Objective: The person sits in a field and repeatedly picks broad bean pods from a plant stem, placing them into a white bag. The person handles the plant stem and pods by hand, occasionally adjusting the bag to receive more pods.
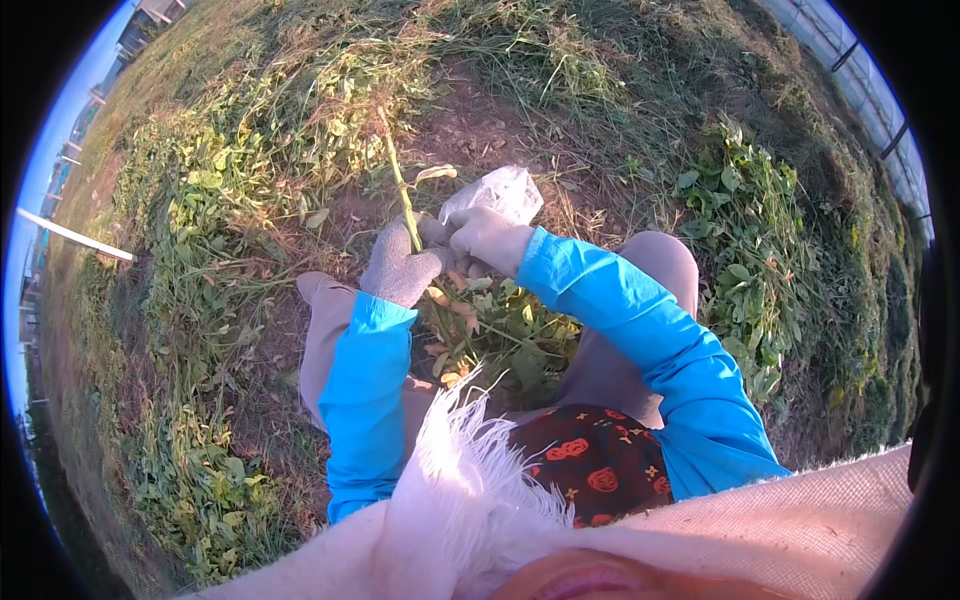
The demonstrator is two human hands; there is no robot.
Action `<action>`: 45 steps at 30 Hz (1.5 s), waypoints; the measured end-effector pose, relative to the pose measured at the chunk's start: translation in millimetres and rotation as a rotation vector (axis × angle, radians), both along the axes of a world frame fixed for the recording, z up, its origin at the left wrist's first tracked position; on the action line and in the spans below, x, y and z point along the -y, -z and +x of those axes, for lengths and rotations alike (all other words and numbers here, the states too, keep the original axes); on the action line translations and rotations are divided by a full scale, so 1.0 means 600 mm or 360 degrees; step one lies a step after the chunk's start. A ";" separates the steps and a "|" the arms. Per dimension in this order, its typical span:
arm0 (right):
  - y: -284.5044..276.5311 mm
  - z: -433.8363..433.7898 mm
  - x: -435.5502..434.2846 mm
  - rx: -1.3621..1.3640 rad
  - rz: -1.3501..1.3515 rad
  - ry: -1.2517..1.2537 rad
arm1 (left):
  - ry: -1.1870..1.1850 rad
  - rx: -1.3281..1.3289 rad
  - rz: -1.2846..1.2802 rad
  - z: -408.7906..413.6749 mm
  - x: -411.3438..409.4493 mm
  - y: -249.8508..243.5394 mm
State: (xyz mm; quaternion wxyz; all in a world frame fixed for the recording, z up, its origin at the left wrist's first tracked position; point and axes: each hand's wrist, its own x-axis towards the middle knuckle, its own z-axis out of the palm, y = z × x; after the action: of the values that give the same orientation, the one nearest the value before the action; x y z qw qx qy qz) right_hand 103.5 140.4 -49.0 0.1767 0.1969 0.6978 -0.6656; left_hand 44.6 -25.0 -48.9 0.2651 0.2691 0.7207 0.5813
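My left hand [405,262], in a grey knit glove, grips the lower part of a green plant stem [397,176] that points away from me, with roots at its far end and a dry leaf or pod on its side. Close beside it is my right hand [484,232], also gloved, its fingers bent near a white translucent plastic bag [499,193]. Whether the fingers hold the bag or part of the plant is hidden. Below both hands, leafy stems with yellowish pods [450,300] lie between my legs.
Heaps of cut leafy plants lie at the left [217,172] and at the right [750,255]. Bare soil [480,112] shows beyond the bag. A white pole [75,234] is at the far left, and a framed structure [862,82] stands at the upper right. A fringed white cloth [472,480] hangs in front of me.
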 end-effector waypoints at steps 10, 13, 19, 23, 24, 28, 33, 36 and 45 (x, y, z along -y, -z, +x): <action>-0.047 0.008 -0.008 0.0002 0.0139 -0.0249 | 0.0082 0.0032 -0.0217 0.000 0.002 -0.016; -0.041 0.008 -0.009 -0.0025 0.0131 -0.0231 | -0.0029 0.0146 0.0018 0.002 0.000 -0.001; -0.032 0.009 -0.022 0.0016 -0.0073 -0.0302 | 0.0075 0.0076 0.0024 0.002 0.015 -0.008; -0.029 0.008 -0.023 -0.0001 -0.0190 -0.0265 | 0.0100 0.0036 0.0019 -0.005 0.019 0.003; -0.032 0.010 -0.022 -0.0014 -0.0244 -0.0206 | 0.0067 0.0121 0.0092 -0.004 0.020 0.004; -0.010 0.005 -0.056 -0.0015 -0.0529 0.0024 | -0.0035 0.0343 0.0277 0.007 0.029 -0.002; 0.025 0.003 -0.067 -0.0106 -0.1163 0.0142 | -0.0018 0.0352 0.0236 0.003 0.043 -0.006; 0.023 0.001 -0.065 -0.0031 -0.1394 0.0254 | -0.0093 0.0261 0.0201 0.004 0.049 -0.007; 0.054 -0.013 -0.072 -0.0112 -0.1233 0.0546 | -0.0039 0.0284 0.0266 0.002 0.059 -0.010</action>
State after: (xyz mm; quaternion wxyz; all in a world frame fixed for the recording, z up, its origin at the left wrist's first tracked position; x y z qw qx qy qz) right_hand 95.6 183.6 -81.2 0.1003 0.2063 0.3589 -0.9047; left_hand 45.5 -60.3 -43.2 0.2978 0.2286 0.6465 0.6641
